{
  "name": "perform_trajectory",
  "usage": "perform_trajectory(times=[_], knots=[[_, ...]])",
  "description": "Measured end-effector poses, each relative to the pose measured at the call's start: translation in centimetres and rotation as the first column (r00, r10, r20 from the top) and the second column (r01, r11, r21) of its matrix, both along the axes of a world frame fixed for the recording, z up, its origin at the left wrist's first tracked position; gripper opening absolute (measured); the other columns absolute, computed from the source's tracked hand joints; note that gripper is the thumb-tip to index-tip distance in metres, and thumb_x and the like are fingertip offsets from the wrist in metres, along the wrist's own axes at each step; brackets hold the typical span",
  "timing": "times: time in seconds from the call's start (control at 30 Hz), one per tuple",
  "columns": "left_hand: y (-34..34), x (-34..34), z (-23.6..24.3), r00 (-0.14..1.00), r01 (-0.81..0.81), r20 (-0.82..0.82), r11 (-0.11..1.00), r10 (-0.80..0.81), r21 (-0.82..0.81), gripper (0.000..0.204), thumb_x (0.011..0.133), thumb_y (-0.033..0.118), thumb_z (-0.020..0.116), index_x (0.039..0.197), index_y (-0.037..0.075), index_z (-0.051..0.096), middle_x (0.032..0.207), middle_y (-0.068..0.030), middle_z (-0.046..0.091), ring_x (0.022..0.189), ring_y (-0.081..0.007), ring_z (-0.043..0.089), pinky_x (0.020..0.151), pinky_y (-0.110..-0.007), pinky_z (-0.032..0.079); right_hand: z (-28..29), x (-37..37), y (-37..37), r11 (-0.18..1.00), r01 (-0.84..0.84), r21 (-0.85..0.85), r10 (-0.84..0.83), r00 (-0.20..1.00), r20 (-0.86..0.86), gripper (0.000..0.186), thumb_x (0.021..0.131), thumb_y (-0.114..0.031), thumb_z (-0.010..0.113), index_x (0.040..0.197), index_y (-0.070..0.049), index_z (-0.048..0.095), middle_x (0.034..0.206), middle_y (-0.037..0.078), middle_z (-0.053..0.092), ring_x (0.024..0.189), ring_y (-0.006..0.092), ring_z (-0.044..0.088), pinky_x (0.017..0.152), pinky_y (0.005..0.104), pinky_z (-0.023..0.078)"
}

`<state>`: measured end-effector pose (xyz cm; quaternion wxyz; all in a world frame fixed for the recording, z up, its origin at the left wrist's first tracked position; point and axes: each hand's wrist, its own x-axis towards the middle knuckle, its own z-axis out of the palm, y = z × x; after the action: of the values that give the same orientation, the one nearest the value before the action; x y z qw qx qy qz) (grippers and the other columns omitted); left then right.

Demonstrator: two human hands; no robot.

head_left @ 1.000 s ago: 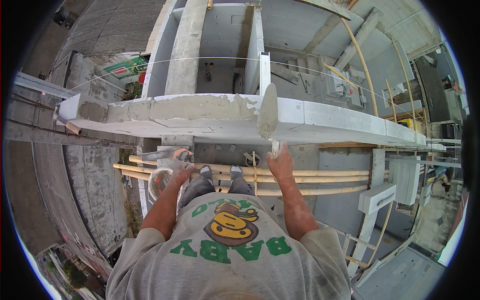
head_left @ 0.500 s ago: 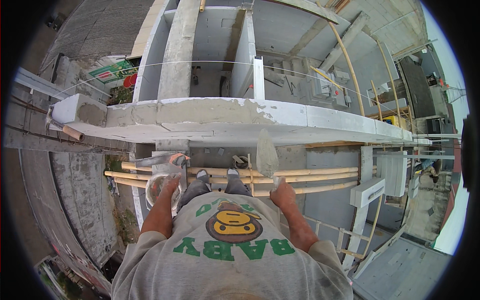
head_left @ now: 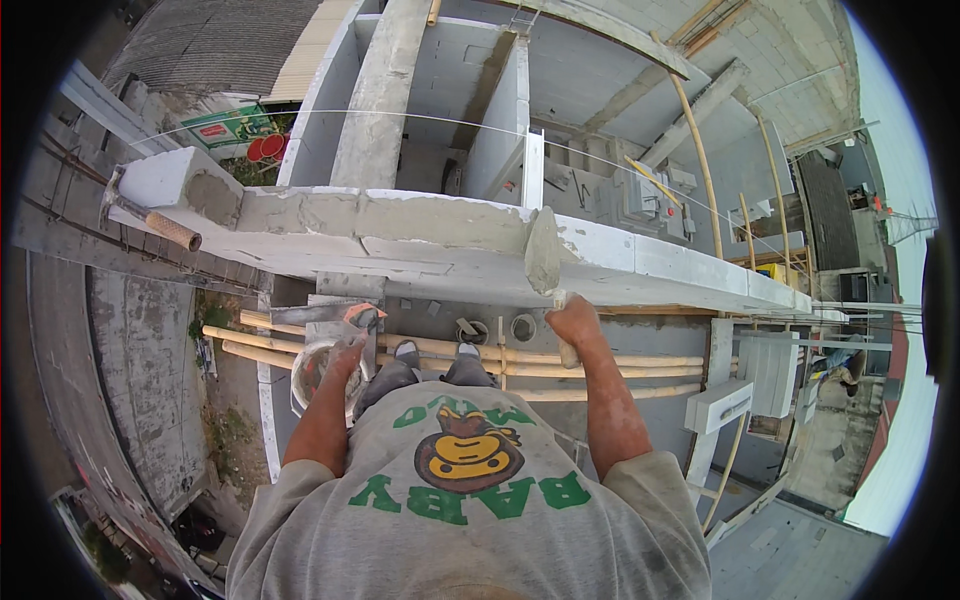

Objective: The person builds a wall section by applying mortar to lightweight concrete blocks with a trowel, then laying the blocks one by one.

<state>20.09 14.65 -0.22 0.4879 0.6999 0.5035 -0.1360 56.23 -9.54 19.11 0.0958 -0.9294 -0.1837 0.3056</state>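
My right hand [head_left: 573, 320] is wrapped round the handle of a trowel. The mortar-coated trowel blade [head_left: 543, 255] is tilted up against the top edge of the white block wall [head_left: 660, 258]. Grey mortar [head_left: 420, 213] lies along the wall's top, from its left part up to the blade. At my left side, my left hand [head_left: 346, 356] grips the rim of a pale, mortar-smeared bucket [head_left: 299, 388]; the contents are mostly hidden. Beside that hand lies a flat grey tool with an orange handle [head_left: 366, 311], perhaps a hand saw.
A hammer [head_left: 172, 229] hangs at the wall's left end, beside a raised block [head_left: 196, 180]. A thin string [head_left: 440, 117] spans above the wall. Bamboo poles [head_left: 630, 362] run by my feet. White blocks [head_left: 720, 405] stand at right. Rooms open beyond the wall, far below.
My right hand has moved forward and slightly right, bringing the trowel blade from in front of the wall up to its top edge. My left hand stays on the bucket. The view has shifted slightly.
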Motion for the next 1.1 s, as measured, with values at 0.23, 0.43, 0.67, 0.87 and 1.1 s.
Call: perform_trajectory(times=[0.23,0.43,0.67,0.87,1.1], knots=[[-0.6,-9.0,-7.2,0.961,-0.212,-0.188,0.977,0.204,-0.023,0.07,0.085,0.054,0.052,0.131,0.001,0.049,0.139,-0.0227,0.042,0.131,-0.0369,0.037,0.108,-0.039,0.028,2.4,-6.0,7.4,0.977,-0.213,-0.019,0.213,0.977,-0.01,0.046,0.07,-0.023,0.06,0.105,0.006,0.059,0.104,0.031,0.061,0.102,0.042,0.059,0.091,0.044,0.046],[-0.9,-8.8,-2.5,0.935,-0.347,-0.114,0.932,0.336,-0.104,0.064,0.085,0.05,0.053,0.127,0.002,0.053,0.134,-0.0222,0.048,0.13,-0.0345,0.039,0.108,-0.038,0.028,5.2,-6.1,12.1,0.902,-0.432,-0.011,0.432,0.901,-0.033,0.044,0.07,-0.023,0.061,0.103,0.006,0.06,0.102,0.029,0.062,0.1,0.0411,0.059,0.09,0.0435,0.047],[-0.5,-12.8,-4.4,0.884,-0.461,0.038,0.883,0.466,-0.094,0.054,0.087,0.044,0.053,0.117,0.001,0.061,0.122,-0.0207,0.058,0.121,-0.0344,0.049,0.102,-0.038,0.034,5.3,-6.2,20.5,0.796,-0.584,-0.156,0.577,0.812,-0.094,0.04,0.068,-0.02,0.061,0.097,0.007,0.065,0.101,0.029,0.063,0.1,0.0385,0.061,0.088,0.0409,0.049],[-2.1,-15.8,-6.0,0.759,-0.607,0.14,0.769,0.636,-0.2,0.048,0.089,0.04,0.052,0.113,0.0,0.063,0.116,-0.0202,0.062,0.113,-0.0336,0.054,0.098,-0.038,0.037,2.5,-13.9,25.4,0.797,-0.596,-0.097,0.589,0.803,-0.094,0.04,0.07,-0.015,0.058,0.102,0.008,0.063,0.105,0.028,0.062,0.102,0.0382,0.061,0.089,0.0399,0.049],[-4.4,-18.0,-5.4,0.763,-0.644,-0.029,0.755,0.646,-0.121,0.046,0.09,0.038,0.053,0.109,-0.003,0.064,0.11,-0.0201,0.064,0.109,-0.0321,0.058,0.095,-0.038,0.04,4.5,-19.1,28.2,0.698,-0.715,-0.023,0.707,0.695,-0.129,0.047,0.072,-0.019,0.06,0.11,0.009,0.056,0.109,0.027,0.061,0.106,0.0374,0.059,0.091,0.0409,0.047]])
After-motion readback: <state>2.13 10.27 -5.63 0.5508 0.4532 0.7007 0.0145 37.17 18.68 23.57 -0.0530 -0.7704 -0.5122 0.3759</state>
